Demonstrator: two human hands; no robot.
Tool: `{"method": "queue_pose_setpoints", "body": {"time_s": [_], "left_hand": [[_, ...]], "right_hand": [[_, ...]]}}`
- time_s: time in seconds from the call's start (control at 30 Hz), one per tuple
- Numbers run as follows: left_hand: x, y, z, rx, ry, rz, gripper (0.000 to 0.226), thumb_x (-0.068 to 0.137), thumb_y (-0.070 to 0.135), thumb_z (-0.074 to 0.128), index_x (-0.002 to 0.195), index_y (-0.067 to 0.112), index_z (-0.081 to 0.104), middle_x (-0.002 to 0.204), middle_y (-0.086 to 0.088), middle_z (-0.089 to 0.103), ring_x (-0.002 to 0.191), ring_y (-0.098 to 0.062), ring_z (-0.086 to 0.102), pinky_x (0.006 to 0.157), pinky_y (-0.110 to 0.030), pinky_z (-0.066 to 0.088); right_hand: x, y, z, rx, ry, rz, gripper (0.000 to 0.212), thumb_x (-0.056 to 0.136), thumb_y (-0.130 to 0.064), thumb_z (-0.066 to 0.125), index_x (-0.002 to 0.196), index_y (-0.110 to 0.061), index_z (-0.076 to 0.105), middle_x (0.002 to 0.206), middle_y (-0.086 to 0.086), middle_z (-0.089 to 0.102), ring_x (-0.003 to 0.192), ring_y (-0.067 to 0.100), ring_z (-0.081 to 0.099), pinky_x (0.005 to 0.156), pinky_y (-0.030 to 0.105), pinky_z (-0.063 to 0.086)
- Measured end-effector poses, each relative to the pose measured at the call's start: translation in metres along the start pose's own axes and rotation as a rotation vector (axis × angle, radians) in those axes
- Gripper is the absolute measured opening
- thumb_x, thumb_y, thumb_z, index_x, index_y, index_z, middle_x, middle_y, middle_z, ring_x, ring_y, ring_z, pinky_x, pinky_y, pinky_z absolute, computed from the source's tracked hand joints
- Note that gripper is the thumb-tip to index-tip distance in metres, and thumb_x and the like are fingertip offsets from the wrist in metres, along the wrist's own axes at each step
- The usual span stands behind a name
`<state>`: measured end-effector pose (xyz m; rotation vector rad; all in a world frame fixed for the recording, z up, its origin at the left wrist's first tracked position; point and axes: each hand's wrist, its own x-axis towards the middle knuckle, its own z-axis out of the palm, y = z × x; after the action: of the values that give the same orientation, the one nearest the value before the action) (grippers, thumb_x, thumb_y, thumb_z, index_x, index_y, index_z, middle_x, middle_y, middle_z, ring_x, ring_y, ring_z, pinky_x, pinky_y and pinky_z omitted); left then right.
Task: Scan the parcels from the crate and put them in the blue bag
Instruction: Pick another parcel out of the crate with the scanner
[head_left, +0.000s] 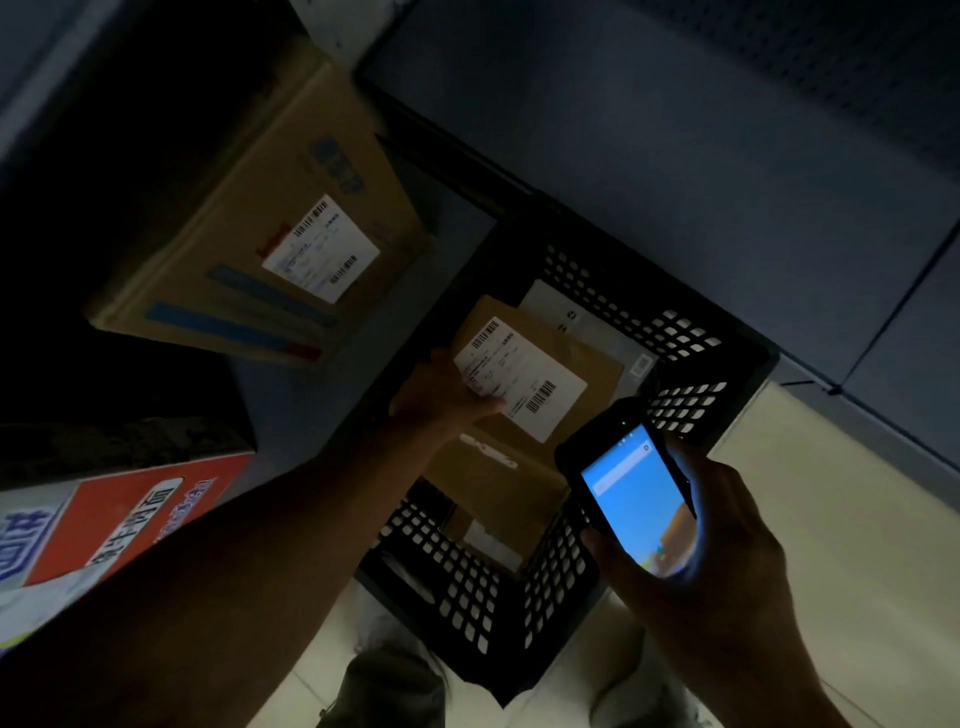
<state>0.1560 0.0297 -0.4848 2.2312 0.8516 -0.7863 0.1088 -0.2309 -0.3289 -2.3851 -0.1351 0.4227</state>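
- the parcel (540, 374) is a flat brown paper envelope, rectangular and matte, lying tilted inside the crate (691, 332) just right of centre.
- a smooth white label covers much of its top face, with a barcode at its 11 o'clock corner, another at its 4 o'clock corner, and fine print too blurred to read.
- the left hand (441, 395) holds the parcel by its 9 o'clock edge, with the thumb laid over the label; the other fingers are out of sight.
- the right hand (727, 545), at 4 o'clock in the view, is wrapped round a scanner (631, 493), a dark, rounded slab with a glowing blue screen.
- the crate is black plastic, its walls pierced by a grid of small square holes.
- under the parcel lie a white packet (566, 312) at 12 o'clock and a second brown envelope (493, 488) at 6 o'clock.
- a big cardboard box (270, 228) with a white label sits at 10 o'clock, outside the crate.
- a glossy red and white carton (104, 525) is at 8 o'clock.
- pale floor tiles (831, 493) show at 3 o'clock.
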Motion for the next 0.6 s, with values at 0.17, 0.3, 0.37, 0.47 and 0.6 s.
{"method": "queue_pose_setpoints", "body": {"time_s": [0.17,0.3,0.37,0.47,0.6], "left_hand": [[0.0,-0.014,0.004,-0.204,-0.008,-0.075,0.103,0.066,0.043,0.095,0.147,0.016,0.037,0.142,-0.01,0.059,0.132,-0.033,0.056,0.098,-0.04,0.054],[-0.005,-0.017,0.007,-0.248,0.0,0.02,0.104,0.065,0.038,0.096,0.147,0.021,0.035,0.132,0.0,0.064,0.125,-0.026,0.061,0.071,-0.019,0.046],[-0.011,-0.015,0.01,-0.223,-0.025,0.084,0.108,0.062,0.036,0.098,0.148,0.023,0.033,0.121,0.011,0.061,0.124,-0.022,0.061,0.07,-0.012,0.043],[-0.023,-0.012,0.02,-0.093,-0.042,0.212,0.12,0.057,0.041,0.097,0.154,0.03,0.027,0.137,0.002,0.058,0.131,-0.024,0.056,0.09,-0.025,0.046],[-0.034,-0.014,0.027,-0.035,-0.031,0.261,0.125,0.055,0.053,0.094,0.157,0.032,0.023,0.148,-0.002,0.051,0.136,-0.026,0.051,0.103,-0.041,0.051]], "right_hand": [[-0.001,0.001,0.008,0.002,0.029,0.034,0.093,0.057,-0.043,0.085,0.135,-0.005,0.053,0.116,0.012,0.064,0.1,0.028,0.062,0.082,0.043,0.052],[-0.001,0.001,0.014,-0.016,0.009,0.054,0.094,0.054,-0.027,0.096,0.135,-0.004,0.053,0.116,0.014,0.065,0.101,0.031,0.063,0.084,0.047,0.053],[-0.001,0.0,0.016,-0.022,-0.002,0.072,0.097,0.05,-0.022,0.097,0.134,-0.002,0.054,0.117,0.017,0.065,0.102,0.035,0.063,0.087,0.051,0.053],[-0.002,-0.001,0.017,-0.021,-0.006,0.095,0.096,0.049,-0.02,0.098,0.133,0.0,0.055,0.118,0.019,0.065,0.102,0.038,0.063,0.091,0.047,0.047],[-0.005,0.0,0.014,-0.005,0.014,0.102,0.097,0.05,-0.022,0.097,0.134,-0.002,0.053,0.12,0.016,0.064,0.103,0.034,0.061,0.089,0.044,0.045]]}}
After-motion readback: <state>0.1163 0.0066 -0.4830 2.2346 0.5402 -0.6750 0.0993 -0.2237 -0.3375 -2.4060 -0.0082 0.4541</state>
